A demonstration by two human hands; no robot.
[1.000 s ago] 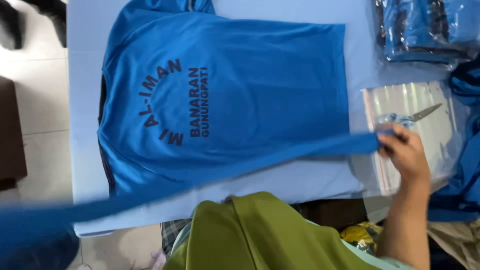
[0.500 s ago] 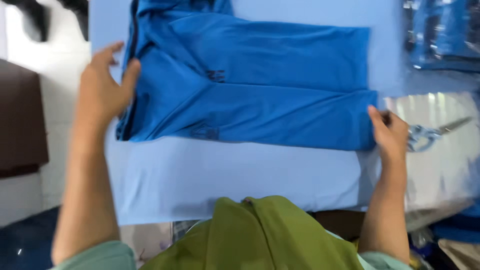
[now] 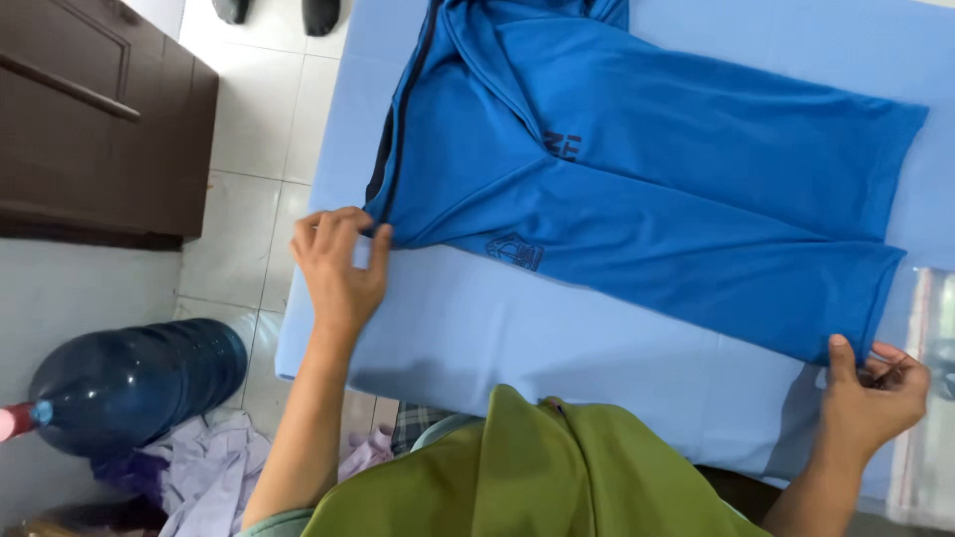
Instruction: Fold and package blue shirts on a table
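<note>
A blue shirt (image 3: pixel 647 189) with dark printing lies on the light blue table (image 3: pixel 517 338), its near side folded over lengthwise. My left hand (image 3: pixel 338 264) pinches the shirt's near-left corner by the dark collar edge. My right hand (image 3: pixel 875 383) grips the near-right corner at the hem, fingers closed on the fabric. A green cloth (image 3: pixel 537 477) on my own body hides the table's near edge.
A clear plastic bag (image 3: pixel 930 398) lies at the table's right edge. A dark wooden cabinet (image 3: pixel 99 119) stands at the left on the tiled floor. A large blue water bottle (image 3: pixel 139 383) lies beside crumpled pale cloth (image 3: pixel 209 472). Dark shoes (image 3: pixel 279 10) sit at the top.
The shirt's near side was folded over, hiding the large print. My left hand moved from the shirt's upper left to its near-left corner. The view shifted left.
</note>
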